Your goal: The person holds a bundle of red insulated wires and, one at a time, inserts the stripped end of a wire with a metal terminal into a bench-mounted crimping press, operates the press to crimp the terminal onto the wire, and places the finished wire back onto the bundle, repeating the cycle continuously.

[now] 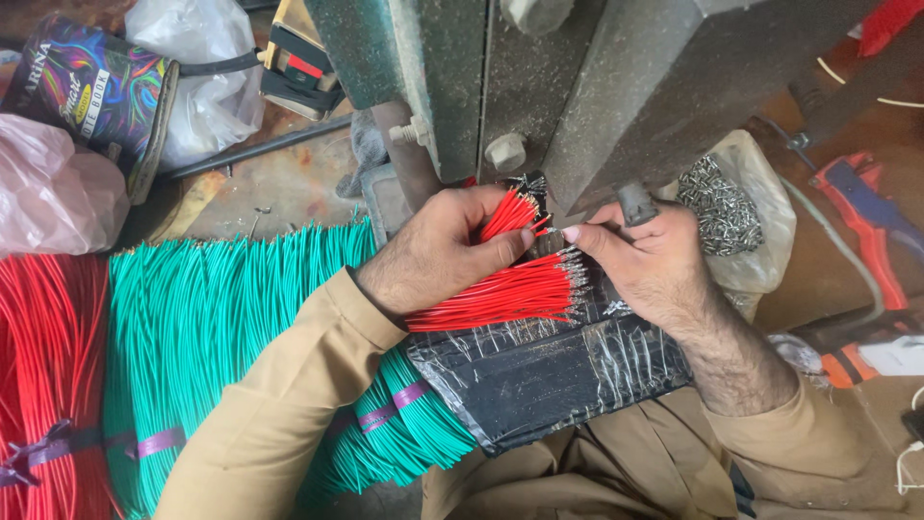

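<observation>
My left hand (438, 252) grips a fan of short red wires (507, 214), their stripped ends pointing up toward the grey-green machine (539, 77). My right hand (643, 262) pinches near the wire tips at the machine's base, thumb and forefinger together. A second batch of red wires (500, 297) with metal tips lies flat below both hands on a black tape-wrapped pad (549, 376).
A large bundle of green wires (212, 318) tied with purple strap lies at left, red wire bundle (48, 385) beyond it. A clear bag of metal terminals (727, 207) sits right of the machine. Red-blue pliers (871, 226), plastic bags and a colourful tin (96, 87) surround.
</observation>
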Tool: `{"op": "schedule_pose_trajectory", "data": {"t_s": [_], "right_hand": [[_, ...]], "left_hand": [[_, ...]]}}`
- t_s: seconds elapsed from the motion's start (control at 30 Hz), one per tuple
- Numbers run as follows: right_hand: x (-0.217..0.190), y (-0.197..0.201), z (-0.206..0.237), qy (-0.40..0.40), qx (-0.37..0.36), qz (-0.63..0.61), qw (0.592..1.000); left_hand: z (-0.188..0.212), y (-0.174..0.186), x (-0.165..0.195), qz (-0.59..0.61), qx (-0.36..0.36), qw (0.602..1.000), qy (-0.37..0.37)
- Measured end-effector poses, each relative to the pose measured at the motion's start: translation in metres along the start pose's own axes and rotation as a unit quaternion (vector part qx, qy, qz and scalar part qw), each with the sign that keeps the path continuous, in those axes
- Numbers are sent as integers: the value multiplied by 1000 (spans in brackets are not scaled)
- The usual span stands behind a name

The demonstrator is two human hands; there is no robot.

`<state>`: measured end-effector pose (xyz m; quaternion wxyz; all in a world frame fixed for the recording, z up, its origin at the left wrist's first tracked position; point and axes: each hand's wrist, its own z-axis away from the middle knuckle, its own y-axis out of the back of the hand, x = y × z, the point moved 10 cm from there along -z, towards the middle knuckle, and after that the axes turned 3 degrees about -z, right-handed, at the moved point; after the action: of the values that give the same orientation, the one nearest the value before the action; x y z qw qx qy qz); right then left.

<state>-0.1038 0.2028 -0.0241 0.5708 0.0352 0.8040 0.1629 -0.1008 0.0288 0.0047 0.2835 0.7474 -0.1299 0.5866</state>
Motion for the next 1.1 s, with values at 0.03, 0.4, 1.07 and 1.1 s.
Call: {"op": "schedule_pose_trajectory", "data": {"t_s": [0.03,0.4,1.07,1.1], "right_hand": [[1,1,1,-1,-1,5,1000],[12,7,1,-27,6,-6,1000],[-26,26,32,10,-98,297,950],[-23,27,30,-5,-82,295,952]], "left_hand": [[0,-1,0,3,-1,1000,5],[2,-1,-6,40,15,999,31],[-2,-5,-10,40,-3,999,25],[-1,-5,-10,54,-3,998,26]]}}
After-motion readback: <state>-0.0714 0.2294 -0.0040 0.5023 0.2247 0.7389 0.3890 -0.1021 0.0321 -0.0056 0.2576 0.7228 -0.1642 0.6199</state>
